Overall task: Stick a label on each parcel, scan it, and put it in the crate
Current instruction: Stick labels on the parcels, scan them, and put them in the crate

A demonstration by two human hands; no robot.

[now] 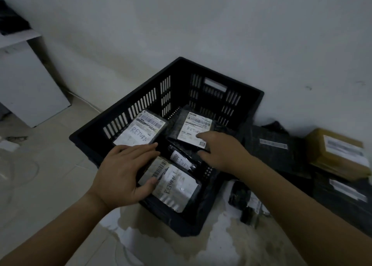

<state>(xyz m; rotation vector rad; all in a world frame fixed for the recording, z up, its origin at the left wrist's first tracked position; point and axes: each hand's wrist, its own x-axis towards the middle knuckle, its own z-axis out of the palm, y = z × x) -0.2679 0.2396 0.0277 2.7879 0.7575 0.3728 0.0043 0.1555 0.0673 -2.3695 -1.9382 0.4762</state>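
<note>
As left hand point(120, 171), right hand point(223, 151) touch black parcels point(177, 128), RETURN-marked labels point(141, 132), slatted crate point(181, 68)

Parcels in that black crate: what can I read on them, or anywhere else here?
"RETURN", handwritten: white label of the far-left black parcel in the black slatted plastic crate.
"RETUR", rest under the right hand: far-right black parcel.
"RETUR": small middle black parcel.
"RETURN": nearest black parcel.
Printed text and barcodes, also on the black bag and brown box outside: too blurred.
</note>
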